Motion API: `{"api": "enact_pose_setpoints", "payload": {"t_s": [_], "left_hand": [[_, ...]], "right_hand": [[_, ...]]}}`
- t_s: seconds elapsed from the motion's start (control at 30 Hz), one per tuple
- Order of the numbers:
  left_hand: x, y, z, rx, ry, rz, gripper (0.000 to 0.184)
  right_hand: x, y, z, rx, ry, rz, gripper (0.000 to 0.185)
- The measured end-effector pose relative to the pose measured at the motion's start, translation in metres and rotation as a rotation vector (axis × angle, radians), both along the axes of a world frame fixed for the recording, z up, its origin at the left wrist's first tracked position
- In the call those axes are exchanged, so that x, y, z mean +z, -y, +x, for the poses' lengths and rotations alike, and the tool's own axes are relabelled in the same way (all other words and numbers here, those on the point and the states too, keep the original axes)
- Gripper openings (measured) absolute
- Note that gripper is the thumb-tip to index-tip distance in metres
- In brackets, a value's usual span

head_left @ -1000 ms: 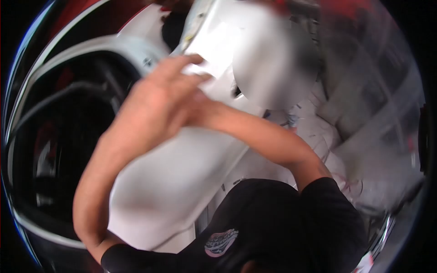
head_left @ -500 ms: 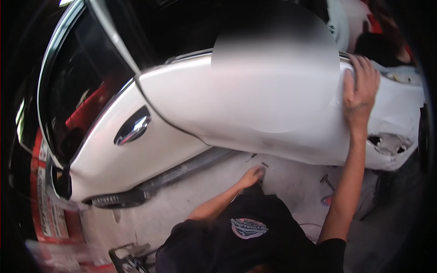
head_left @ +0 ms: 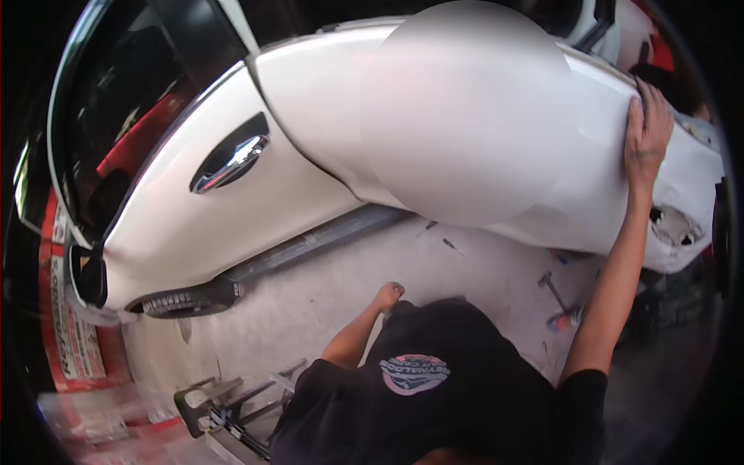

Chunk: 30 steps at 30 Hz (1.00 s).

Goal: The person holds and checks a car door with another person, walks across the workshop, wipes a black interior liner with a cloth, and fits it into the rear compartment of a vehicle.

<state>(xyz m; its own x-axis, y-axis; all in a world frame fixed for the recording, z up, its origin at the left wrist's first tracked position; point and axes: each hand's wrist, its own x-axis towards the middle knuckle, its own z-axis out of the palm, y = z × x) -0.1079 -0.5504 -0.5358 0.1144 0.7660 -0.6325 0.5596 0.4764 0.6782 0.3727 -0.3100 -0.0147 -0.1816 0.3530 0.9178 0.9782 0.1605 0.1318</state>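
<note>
At left, the car door (head_left: 232,217) is running out of view at the top. The left hand (head_left: 390,295) is hanging apart from the white car panel (head_left: 597,155), floor (head_left: 457,271) extending between; its finger closure cannot be told. A round blur (head_left: 465,116) is hiding the panel's middle. A hammer (head_left: 553,291) is lying on the floor. The right hand (head_left: 649,130) is resting open on the panel's right edge, beside a lamp opening (head_left: 673,225).

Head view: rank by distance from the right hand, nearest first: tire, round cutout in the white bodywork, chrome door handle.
From the right hand:
1. Round cutout: just below the hand, at the picture's right.
2. Chrome door handle: well to the left, on the white door.
3. Tire: farther left and lower, beneath that door.
</note>
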Motion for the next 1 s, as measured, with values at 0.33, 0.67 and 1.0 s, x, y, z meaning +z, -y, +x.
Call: {"api": "enact_pose_setpoints", "payload": {"t_s": [0.33,0.67,1.0], "left_hand": [[0.0,0.03,-0.058,-0.018,0.185,0.036,0.03],[-0.051,0.092,-0.238,0.011,-0.037,0.147,0.029],[-0.028,0.136,-0.258,0.407,0.21,-0.293,0.039]], "right_hand": [[-0.006,-0.024,0.018,-0.063,-0.061,-0.075,0.04],[-0.013,-0.034,0.031,-0.103,-0.048,-0.096,0.045],[0.002,0.002,-0.032,-0.013,-0.28,-0.322,0.042]]}}
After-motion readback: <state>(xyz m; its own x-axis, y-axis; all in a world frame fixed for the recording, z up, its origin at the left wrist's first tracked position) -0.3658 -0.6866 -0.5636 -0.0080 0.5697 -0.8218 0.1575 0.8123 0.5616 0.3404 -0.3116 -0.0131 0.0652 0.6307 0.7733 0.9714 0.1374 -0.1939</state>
